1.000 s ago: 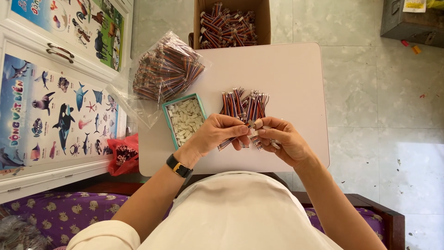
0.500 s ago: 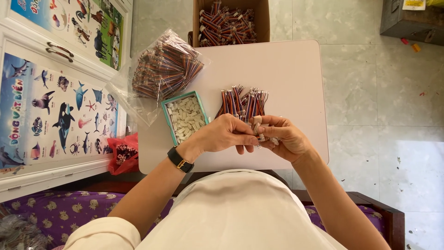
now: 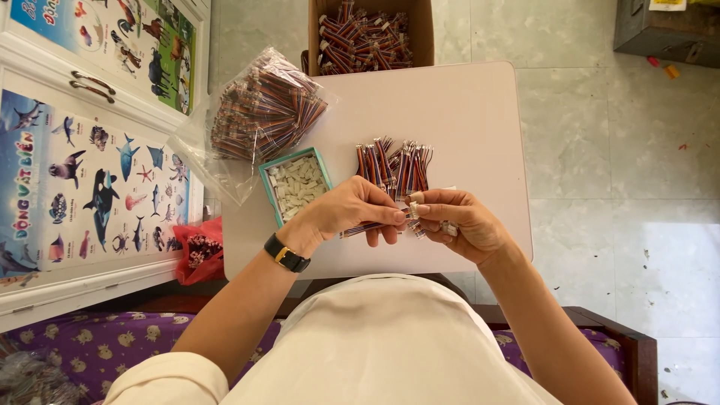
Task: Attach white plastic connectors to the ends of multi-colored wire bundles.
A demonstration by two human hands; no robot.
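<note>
The wire harness (image 3: 369,227) with its small white connector lies pinched between my two hands above the near edge of the counter (image 3: 480,112). My left hand (image 3: 352,214) has its fingers closed narrow on the striped wires; my right hand (image 3: 457,221) grips the connector end. Just beyond lies a row of finished harnesses (image 3: 394,163), beside a teal tray of white connectors (image 3: 296,184).

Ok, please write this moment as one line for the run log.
left hand: holds wire bundle | right hand: pinches white connector | table: wire pile, connector tray
</note>
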